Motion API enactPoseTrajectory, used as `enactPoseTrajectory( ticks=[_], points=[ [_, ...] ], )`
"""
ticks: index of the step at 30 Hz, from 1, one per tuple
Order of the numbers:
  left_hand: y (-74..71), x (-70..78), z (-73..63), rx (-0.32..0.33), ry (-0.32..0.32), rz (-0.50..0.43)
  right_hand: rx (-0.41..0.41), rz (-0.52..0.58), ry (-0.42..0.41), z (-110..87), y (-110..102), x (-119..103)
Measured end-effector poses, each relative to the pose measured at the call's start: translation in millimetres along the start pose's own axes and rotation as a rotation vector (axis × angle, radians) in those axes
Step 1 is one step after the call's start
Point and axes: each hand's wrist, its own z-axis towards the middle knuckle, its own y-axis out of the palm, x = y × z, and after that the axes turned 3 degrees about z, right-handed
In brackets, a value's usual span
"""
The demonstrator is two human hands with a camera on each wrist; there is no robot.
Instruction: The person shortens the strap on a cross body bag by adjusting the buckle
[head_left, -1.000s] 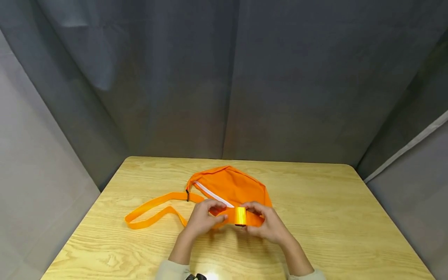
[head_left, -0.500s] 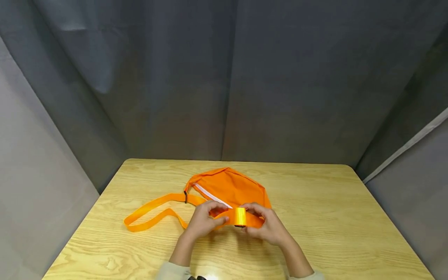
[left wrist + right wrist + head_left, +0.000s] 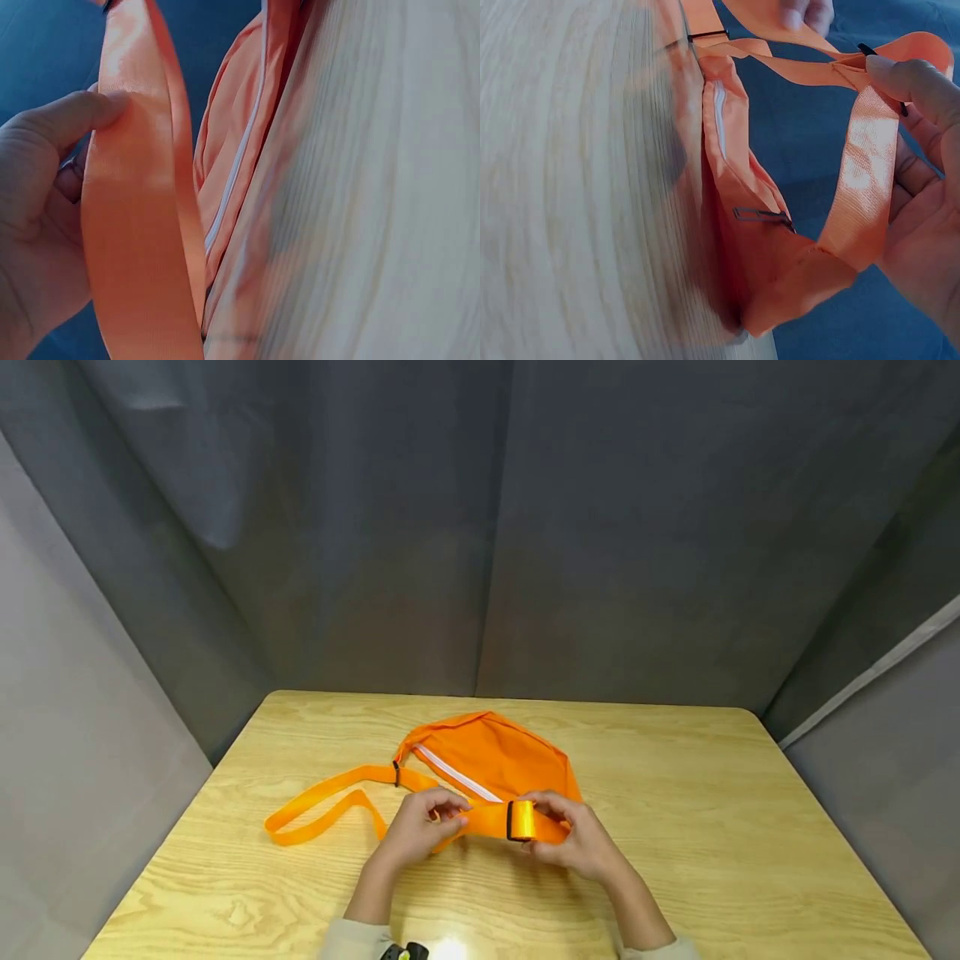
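An orange sling bag [image 3: 502, 752] with a white zipper [image 3: 457, 774] lies on the table, behind both hands in the head view. Its orange strap [image 3: 486, 821] stretches between them. My left hand [image 3: 420, 827] pinches the strap; in the left wrist view the thumb lies across the webbing [image 3: 135, 210]. My right hand [image 3: 573, 839] grips the strap beside a black slide buckle [image 3: 510, 821], where the webbing folds over in a short loop. In the right wrist view, the right thumb presses at the buckle [image 3: 867, 49]. Part of the bag's lower edge is hidden behind the hands.
The rest of the strap forms a long loop [image 3: 300, 814] on the left of the wooden table [image 3: 712, 827]. A second black buckle [image 3: 397, 774] sits on it near the bag's left corner. Dark grey curtains [image 3: 375, 527] hang behind the table.
My left hand has slid left along the strap, widening the stretch between the hands. The buckle's black bar, mostly hidden earlier, now shows left of the folded loop. The right hand keeps its grip.
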Motion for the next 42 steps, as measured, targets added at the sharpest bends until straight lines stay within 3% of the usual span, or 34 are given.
enactPoseTrajectory(
  ticks=[6,14,20,28,38,42],
  points=[
    [-9.9,-4.5,-3.2,-0.006,-0.026,0.008,0.009,0.014,-0.006,-1.8,-2.3,22.2],
    [-3.6,-4.6,-3.0,-0.058,-0.059,-0.006,0.005,0.002,-0.006,-2.0,0.1,22.4],
    [10.3,0.5,5.7,-0.083,-0.003,0.021,-0.017,0.014,0.050,0.5,1.1,18.2],
    [20.8,5.7,14.3,-0.078,0.047,0.046,-0.040,0.048,0.055,1.0,0.5,19.1],
    [6.8,0.5,7.4,-0.063,0.003,0.023,-0.017,0.013,0.020,0.4,-4.7,-5.7],
    [2.3,0.3,6.1,-0.086,-0.023,0.016,-0.014,0.027,0.017,0.2,-4.8,-0.4]
  ],
)
